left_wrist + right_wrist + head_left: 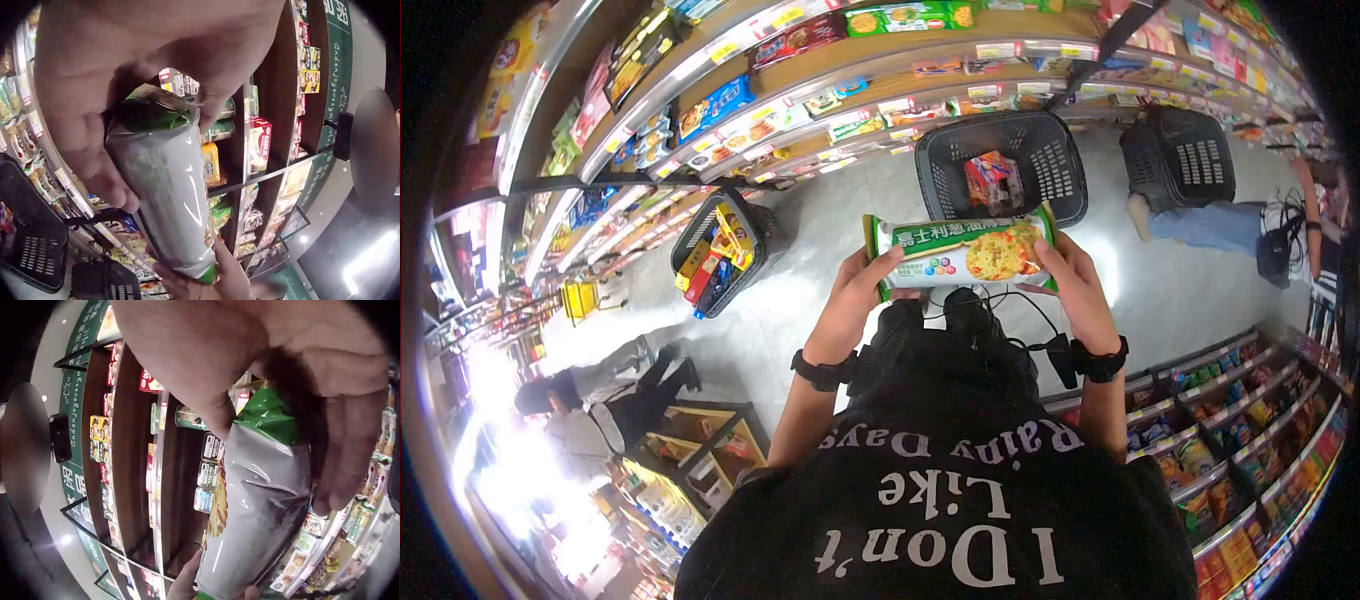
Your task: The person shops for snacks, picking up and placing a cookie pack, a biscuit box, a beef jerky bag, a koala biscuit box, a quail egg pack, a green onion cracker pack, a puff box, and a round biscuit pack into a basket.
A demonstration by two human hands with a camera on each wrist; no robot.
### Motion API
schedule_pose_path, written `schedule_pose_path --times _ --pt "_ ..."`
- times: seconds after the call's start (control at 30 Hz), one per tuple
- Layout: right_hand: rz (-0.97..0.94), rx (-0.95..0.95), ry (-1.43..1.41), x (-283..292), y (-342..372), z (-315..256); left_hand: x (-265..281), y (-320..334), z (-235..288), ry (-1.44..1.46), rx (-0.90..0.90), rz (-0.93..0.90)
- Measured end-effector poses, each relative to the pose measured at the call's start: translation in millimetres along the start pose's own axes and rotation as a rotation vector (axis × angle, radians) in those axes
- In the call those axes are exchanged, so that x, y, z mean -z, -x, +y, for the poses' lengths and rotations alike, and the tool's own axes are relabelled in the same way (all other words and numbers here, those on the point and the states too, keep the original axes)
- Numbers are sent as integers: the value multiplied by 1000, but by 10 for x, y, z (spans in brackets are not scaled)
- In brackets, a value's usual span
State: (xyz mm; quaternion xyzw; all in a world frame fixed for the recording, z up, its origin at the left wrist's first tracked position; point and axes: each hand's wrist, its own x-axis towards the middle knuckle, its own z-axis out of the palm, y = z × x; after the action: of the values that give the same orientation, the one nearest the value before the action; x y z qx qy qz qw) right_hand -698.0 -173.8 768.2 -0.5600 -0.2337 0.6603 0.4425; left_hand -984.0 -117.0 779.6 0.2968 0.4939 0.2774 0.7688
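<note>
While the left hand (855,300) and right hand (1079,290) hold an oblong green-and-white plastic biscuit packet (970,252), fingers clamped round its ends, shifting it calls for gentleness.

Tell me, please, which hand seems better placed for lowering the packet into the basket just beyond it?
Probably the right hand: its end of the packet looks closer to the basket, while the left hand holds the other end, out past the basket's left side.
</note>
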Motion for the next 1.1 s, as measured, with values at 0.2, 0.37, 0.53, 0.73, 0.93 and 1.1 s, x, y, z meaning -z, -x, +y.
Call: schedule_pose_path --times 0.2,0.37,0.53,0.73,0.93,1.1 --pt "-30 23 91 -121 -328 57 234 52 68 21 1 87" --pt "-60 -27 149 -484 -528 54 677 44 5 88 15 124" --pt "-14 -104 223 -1028 -760 221 1226 47 6 181 19 279" --pt "-109 -162 389 -2137 -1100 398 2213 140 108 173 -55 406" --pt "-252 -312 606 -2958 -1470 768 3162 171 -118 251 -47 488" --pt "-362 -508 726 -3062 -2276 1364 3806 -556 -816 233 -128 536"
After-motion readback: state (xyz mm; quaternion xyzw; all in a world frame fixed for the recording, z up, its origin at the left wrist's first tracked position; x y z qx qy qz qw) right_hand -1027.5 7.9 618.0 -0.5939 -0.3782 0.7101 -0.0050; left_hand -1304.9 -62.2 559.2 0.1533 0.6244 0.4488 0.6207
